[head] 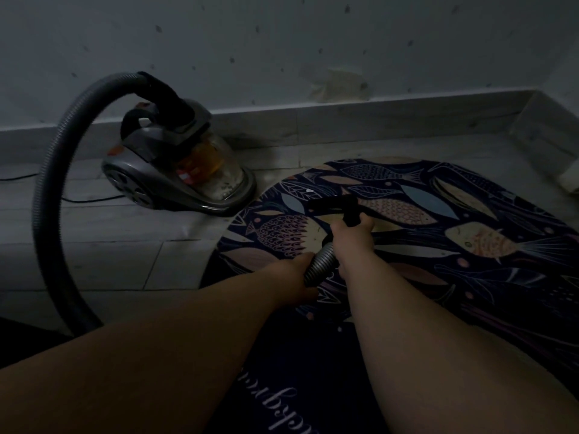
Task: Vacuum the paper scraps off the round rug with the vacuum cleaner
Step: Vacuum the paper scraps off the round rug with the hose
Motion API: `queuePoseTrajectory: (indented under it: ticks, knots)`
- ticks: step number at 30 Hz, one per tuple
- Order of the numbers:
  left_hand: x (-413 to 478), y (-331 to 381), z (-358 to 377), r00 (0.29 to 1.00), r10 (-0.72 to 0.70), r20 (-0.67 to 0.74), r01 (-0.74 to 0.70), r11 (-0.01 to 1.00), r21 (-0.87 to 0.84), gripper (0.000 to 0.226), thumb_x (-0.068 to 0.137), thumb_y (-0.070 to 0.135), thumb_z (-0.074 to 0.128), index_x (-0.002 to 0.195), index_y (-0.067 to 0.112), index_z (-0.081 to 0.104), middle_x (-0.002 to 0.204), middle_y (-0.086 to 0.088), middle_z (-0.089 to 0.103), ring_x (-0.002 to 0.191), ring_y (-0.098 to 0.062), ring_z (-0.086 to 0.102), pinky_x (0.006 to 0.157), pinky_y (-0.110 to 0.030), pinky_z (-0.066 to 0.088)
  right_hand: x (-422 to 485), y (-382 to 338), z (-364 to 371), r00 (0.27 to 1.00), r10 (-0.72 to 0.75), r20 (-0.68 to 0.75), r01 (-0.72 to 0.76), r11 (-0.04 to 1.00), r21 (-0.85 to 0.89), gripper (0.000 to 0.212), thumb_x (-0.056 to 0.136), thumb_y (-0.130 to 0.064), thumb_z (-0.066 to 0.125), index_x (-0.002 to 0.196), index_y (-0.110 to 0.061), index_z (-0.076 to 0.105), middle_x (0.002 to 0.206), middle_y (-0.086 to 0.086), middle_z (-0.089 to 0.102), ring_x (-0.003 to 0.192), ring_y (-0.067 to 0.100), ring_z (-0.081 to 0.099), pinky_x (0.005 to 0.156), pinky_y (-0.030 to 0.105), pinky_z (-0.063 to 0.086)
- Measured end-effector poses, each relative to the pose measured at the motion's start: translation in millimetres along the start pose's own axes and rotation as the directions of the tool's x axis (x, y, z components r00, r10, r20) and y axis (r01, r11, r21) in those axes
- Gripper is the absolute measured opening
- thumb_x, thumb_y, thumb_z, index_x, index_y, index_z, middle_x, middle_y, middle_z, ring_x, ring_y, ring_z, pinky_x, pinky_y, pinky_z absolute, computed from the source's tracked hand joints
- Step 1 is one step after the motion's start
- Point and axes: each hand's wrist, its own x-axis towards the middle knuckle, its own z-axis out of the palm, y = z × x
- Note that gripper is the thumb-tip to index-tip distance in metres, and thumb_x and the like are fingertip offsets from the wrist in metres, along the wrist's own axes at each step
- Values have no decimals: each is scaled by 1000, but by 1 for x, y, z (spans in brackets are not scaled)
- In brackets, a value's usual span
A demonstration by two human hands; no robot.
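Note:
A dark round rug [470,195] with a fish pattern covers the floor at centre and right. The grey canister vacuum cleaner [175,164] stands at the rug's left edge, and its ribbed hose [53,170] arches up and round to the left. My right hand [354,233] grips the black nozzle [336,205], which lies on the rug. My left hand [297,270] holds the ribbed hose end [321,261] just behind it. One small white paper scrap [309,190] lies on the rug just beyond the nozzle.
A pale wall with a skirting board [344,120] runs behind the vacuum cleaner and turns a corner at the right. A black power cord [87,200] trails over the light floor tiles at the left. The room is dim.

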Motion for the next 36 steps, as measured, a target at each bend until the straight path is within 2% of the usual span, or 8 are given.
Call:
queuePoseTrajectory:
  ticks: [4,11,15,18,20,22,31,36]
  knots:
    - [-1,10,3,1000,7,-10,-7,1000,-13,76,92,34,56,150,26,8,135,-11,49,114,-25,53,80,-21,37,2,0,-9,1000,-5,-25,5,1000,-15,66,98,-29,49,153,-31,12,135,16,49,91,27,49,83,43,51]
    - [0,26,3,999,53,-10,-54,997,-52,68,91,29,56,148,27,18,130,-9,53,98,-18,52,76,-20,38,7,-1,-26,996,-24,-83,22,999,-25,64,99,-25,47,153,-29,12,135,20,49,90,30,48,78,42,48]
    - [8,37,7,997,77,-4,-77,994,-75,67,90,27,57,147,29,20,131,-9,52,107,-23,56,83,-27,49,11,2,-40,993,-33,-112,33,999,-7,63,99,-25,47,152,-29,13,135,19,49,100,34,54,81,43,49]
    - [15,41,10,994,106,1,-106,993,-48,68,90,29,56,147,27,19,133,-8,51,113,-24,54,86,-25,44,15,3,-47,991,-22,-129,23,1000,7,62,99,-26,47,152,-31,13,132,19,51,105,36,55,89,50,51]
    - [19,40,11,994,110,4,-110,993,-31,69,91,29,56,148,27,17,134,-9,50,116,-24,52,86,-22,40,19,4,-48,993,-17,-120,19,1000,22,62,99,-28,46,152,-31,13,133,18,50,102,34,54,91,51,51]
    - [22,37,9,995,101,7,-101,995,-26,70,91,30,56,148,26,17,133,-10,51,114,-26,54,88,-25,43,22,4,-47,996,-9,-88,13,999,51,62,100,-27,46,151,-31,11,134,15,48,99,31,51,91,47,50]
    - [31,14,-7,998,56,-30,-58,997,-57,61,89,29,58,142,26,27,123,-10,57,104,-25,59,78,-25,44,35,-8,-16,999,-8,-48,10,999,48,65,100,-26,46,152,-32,8,139,16,45,97,29,47,87,44,48]
    - [33,-7,-19,998,30,-57,-32,999,-36,65,89,31,58,144,23,24,129,-10,54,112,-25,55,87,-26,43,39,-15,12,1000,-18,22,18,1000,4,66,100,-29,46,152,-32,7,136,15,46,95,28,45,82,40,43]
